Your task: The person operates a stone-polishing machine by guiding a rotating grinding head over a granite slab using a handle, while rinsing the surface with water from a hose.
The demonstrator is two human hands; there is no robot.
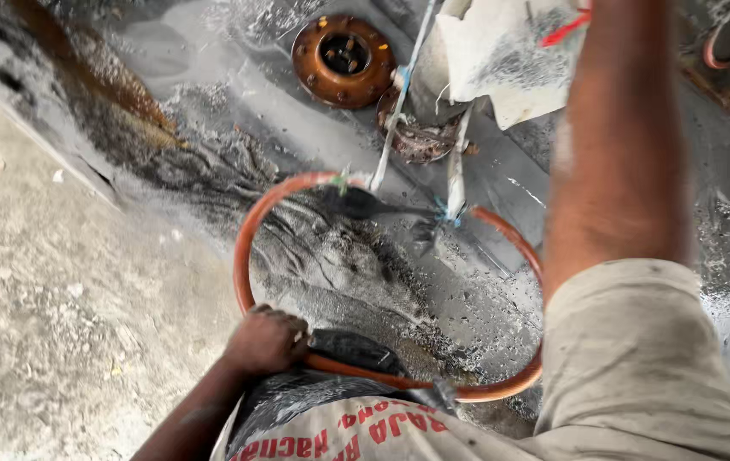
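Note:
My left hand [267, 341] is closed around an orange hose [244, 248] that curls in a wide loop over a wet grey surface. Right beside the fingers a black sleeve [352, 348] wraps the hose. At the far side of the loop a black fitting [356, 203] is tied to the hose with white strips [391, 128] that run upward. My right forearm [621, 145] reaches up past the top edge of the view, so the hand itself is hidden. A dirty beige sleeve [630, 358] covers the upper arm.
A rusty round flange [344, 60] with bolt holes lies at the top, with a second rusty disc [416, 141] just below it. A dirty white sack [502, 60] hangs at top right. Rough concrete floor [40, 299] fills the left side.

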